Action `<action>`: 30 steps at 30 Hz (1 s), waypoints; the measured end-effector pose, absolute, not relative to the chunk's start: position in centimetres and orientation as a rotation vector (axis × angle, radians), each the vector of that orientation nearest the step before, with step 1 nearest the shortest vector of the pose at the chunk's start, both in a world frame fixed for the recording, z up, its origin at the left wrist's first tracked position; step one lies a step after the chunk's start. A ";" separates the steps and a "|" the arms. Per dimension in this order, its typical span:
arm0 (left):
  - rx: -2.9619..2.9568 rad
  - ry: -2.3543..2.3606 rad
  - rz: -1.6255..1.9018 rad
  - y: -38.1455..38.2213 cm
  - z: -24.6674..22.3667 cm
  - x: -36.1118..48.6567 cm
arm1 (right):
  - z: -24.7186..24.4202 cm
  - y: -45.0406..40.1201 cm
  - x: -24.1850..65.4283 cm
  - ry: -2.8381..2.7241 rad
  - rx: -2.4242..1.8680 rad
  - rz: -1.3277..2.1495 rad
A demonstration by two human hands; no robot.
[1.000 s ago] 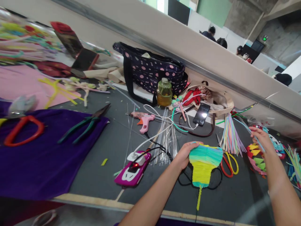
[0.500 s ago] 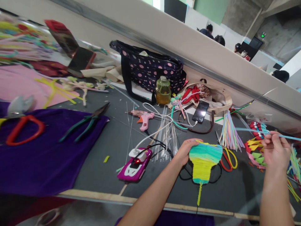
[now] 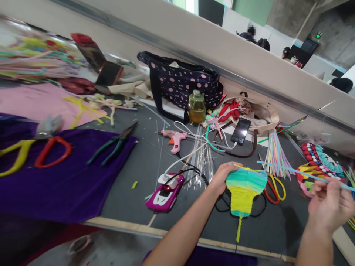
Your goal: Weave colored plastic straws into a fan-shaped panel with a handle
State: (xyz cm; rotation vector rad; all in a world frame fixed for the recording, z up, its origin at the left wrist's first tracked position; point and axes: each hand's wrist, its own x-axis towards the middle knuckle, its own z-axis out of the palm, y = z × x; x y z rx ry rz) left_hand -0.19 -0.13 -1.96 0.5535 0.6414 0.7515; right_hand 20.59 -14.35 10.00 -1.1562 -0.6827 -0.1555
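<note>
My left hand (image 3: 224,177) is closed on the upper left edge of a flat craft piece (image 3: 242,197) wound from yellow and teal pipe cleaners, with a twisted yellow stem hanging below. On the far right my right hand (image 3: 330,203) pinches a light blue pipe cleaner (image 3: 288,168). Its free end reaches left, over a bundle of pastel pipe cleaners (image 3: 277,155), close to the piece's upper right corner. Whether they touch I cannot tell. Scissors (image 3: 279,188) with red and yellow handles lie just behind the piece.
A purple power strip (image 3: 163,195), a pink glue gun (image 3: 176,139) and clear sticks (image 3: 201,159) lie left of the piece. Pliers (image 3: 113,146) and large scissors (image 3: 48,140) rest on purple cloth (image 3: 69,192). Behind stand a bottle (image 3: 196,107), a phone (image 3: 240,131) and a bag (image 3: 183,83).
My right hand has moved down, and the blue pipe cleaner now slants, its free end further left. My left hand keeps its hold on the craft piece. The whole view has shifted slightly.
</note>
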 end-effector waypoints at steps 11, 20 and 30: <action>0.568 0.641 0.750 -0.3 -1.5 -0.3 | 10.6 -15.0 19.5 -0.796 -1.268 -0.364; 0.550 0.631 0.733 -0.4 -1.2 -0.5 | 11.6 -15.2 19.9 -0.910 -1.314 -0.331; 0.551 0.622 0.720 -0.4 -1.0 -0.6 | 12.3 -15.5 20.3 -0.829 -1.372 -0.412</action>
